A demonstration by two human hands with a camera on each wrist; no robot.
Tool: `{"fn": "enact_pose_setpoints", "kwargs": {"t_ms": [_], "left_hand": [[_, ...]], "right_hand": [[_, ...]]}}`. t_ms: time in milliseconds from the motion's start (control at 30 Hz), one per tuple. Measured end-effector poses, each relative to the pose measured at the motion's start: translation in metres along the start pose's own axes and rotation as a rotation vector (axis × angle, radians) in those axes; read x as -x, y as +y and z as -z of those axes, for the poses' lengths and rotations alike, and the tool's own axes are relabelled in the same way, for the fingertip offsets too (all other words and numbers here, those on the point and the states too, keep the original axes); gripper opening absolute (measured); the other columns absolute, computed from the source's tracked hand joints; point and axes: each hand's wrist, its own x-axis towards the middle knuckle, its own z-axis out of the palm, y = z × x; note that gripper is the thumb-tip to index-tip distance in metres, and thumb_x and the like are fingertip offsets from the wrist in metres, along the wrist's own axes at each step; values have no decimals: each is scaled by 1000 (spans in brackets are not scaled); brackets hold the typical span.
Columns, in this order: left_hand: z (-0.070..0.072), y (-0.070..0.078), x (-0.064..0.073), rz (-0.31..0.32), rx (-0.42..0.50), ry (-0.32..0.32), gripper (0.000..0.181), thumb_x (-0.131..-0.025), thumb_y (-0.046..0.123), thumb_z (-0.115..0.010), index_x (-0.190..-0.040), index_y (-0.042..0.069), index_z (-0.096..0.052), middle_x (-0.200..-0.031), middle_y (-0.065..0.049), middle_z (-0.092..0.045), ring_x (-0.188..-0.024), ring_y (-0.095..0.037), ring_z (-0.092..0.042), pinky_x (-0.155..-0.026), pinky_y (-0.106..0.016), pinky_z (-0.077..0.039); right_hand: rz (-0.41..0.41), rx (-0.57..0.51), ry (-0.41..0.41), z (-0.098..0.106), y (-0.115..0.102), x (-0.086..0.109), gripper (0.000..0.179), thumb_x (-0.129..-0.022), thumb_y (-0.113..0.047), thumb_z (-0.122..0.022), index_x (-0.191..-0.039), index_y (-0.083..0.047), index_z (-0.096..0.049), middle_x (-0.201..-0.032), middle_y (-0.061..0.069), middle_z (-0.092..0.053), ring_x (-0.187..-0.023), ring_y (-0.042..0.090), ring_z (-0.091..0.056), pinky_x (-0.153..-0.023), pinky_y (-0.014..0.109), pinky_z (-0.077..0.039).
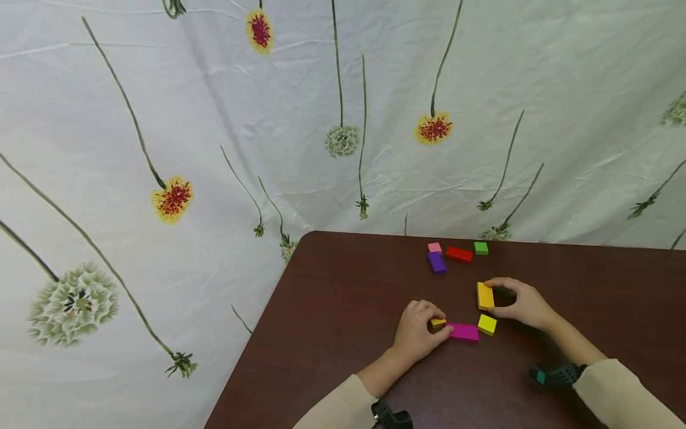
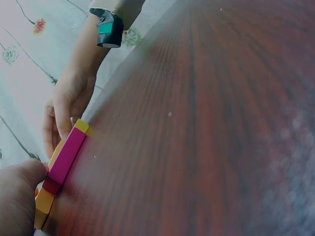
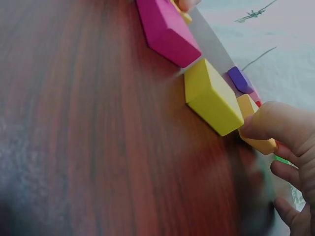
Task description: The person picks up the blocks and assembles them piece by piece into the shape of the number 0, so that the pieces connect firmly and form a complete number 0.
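In the head view, my left hand [image 1: 417, 333] holds a small orange block [image 1: 437, 322] between fingers and thumb, at the left end of a magenta block [image 1: 463, 332]. Its thumb lies against or close to the magenta block's near left corner. My right hand [image 1: 522, 304] pinches a longer orange block [image 1: 485, 296] by its two ends, thumb near and fingertips far. Just below that block sits a yellow block [image 1: 487, 325], by the magenta block's right end. The right wrist view shows the yellow block [image 3: 211, 98] close up, with a narrow gap to the magenta one [image 3: 167, 34].
Toward the table's back edge lie a pink block [image 1: 435, 248], a purple block [image 1: 436, 263], a red block [image 1: 459, 255] and a green block [image 1: 480, 248]. The brown table [image 1: 343, 286] meets a flower-print cloth [image 1: 300, 119] behind and on the left.
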Motion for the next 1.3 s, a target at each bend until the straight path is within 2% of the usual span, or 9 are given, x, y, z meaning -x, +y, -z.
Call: {"fn": "enact_pose_setpoints", "kwargs": {"t_ms": [533,867,1300], "left_hand": [[-1,0,-1,1,-4,5,20,-78,29,-82,-89,15,-73,-92,7,-64,-88,-9,-54,-82,-19,-42],[-1,0,0,9,-12,-3,20,-78,29,-82,-90,15,-73,-92,7,-64,-89,-9,-54,-83,-19,-42],[1,0,0,7,-6,-9,19,-79,28,-81,-90,15,-73,-92,7,-64,-89,-9,-54,-83,-20,-42]], "right_hand": [[33,8,-31,0,2,3,57,-79,-21,-81,-127,1,-60,-129,25,-56,-116,45,-49,-93,65,-39],[65,-70,-53,3,5,6,50,-83,-18,-76,-127,1,-61,-129,27,-56,-118,47,-46,-93,70,-34],[53,-84,-57,4,2,8,50,-84,-19,-76,-128,0,-61,-130,26,-56,-118,46,-46,-93,69,-34]]}}
